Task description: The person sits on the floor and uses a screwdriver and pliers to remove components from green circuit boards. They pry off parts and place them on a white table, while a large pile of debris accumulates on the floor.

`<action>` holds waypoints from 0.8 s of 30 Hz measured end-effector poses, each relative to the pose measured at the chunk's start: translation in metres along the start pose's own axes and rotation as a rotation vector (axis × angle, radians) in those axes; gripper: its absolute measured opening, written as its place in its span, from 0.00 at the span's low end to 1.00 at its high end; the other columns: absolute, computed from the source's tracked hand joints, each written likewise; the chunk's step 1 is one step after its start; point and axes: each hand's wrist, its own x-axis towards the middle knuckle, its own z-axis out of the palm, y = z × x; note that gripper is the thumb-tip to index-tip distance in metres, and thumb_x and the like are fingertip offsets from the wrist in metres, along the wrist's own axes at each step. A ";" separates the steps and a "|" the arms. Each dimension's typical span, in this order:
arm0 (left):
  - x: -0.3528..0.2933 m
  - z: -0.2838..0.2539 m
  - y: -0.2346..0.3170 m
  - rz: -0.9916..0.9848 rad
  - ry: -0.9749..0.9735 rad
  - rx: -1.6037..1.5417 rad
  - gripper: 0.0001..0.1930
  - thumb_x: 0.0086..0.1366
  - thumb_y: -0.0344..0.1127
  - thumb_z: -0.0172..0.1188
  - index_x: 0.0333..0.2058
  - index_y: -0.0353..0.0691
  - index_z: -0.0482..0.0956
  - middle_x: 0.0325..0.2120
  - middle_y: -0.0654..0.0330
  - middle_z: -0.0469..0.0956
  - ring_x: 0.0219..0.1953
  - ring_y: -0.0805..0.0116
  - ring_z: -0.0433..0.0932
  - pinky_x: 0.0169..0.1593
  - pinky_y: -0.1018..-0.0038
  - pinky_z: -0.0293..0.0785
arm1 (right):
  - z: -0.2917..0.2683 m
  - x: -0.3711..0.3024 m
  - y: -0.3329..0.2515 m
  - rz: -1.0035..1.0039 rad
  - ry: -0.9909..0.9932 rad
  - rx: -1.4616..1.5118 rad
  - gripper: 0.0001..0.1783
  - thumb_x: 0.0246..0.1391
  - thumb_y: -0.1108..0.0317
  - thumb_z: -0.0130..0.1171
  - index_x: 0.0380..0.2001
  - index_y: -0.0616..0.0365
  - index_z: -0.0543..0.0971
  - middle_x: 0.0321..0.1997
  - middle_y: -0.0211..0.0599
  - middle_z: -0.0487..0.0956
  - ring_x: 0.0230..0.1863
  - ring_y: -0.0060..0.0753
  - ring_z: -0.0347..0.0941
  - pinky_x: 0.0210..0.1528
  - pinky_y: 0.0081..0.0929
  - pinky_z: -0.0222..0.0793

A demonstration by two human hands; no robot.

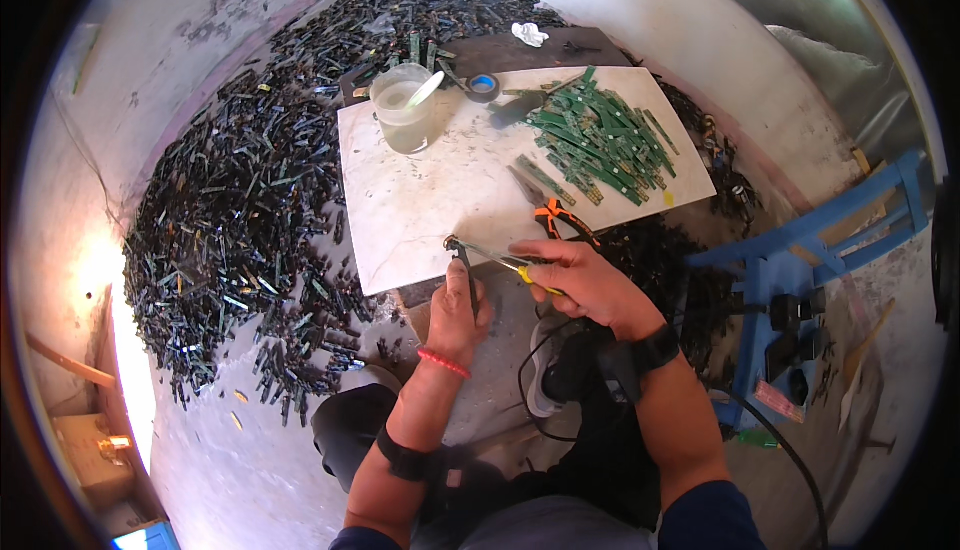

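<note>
Near the front edge of the white board [400, 210], my left hand [459, 315] is closed around a narrow dark strip [463, 258], its upper end sticking up past my thumb. My right hand [590, 285] grips a slim metal tool with yellow handle parts [525, 274], which looks like pliers. The tool's tip meets the top of the strip; the exact contact is too small to make out. Just beyond my right hand lie orange-and-black pliers [556, 216]. Farther back on the board is a pile of green circuit board strips [600, 140].
A clear plastic jug [404, 130] of cloudy liquid with a white spoon [426, 89] stands on the board, near a blue-cored tape roll [483, 87]. A large heap of dark strips [240, 180] covers the floor at left and behind. A blue chair [780, 280] is at right.
</note>
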 end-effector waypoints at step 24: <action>-0.004 -0.010 0.006 -0.171 -0.166 -0.372 0.22 0.68 0.59 0.40 0.25 0.48 0.65 0.08 0.65 0.58 0.07 0.75 0.48 0.13 0.77 0.45 | 0.032 -0.001 0.031 -0.195 0.052 -0.276 0.20 0.59 0.67 0.50 0.53 0.64 0.70 0.23 0.31 0.71 0.20 0.18 0.63 0.22 0.19 0.60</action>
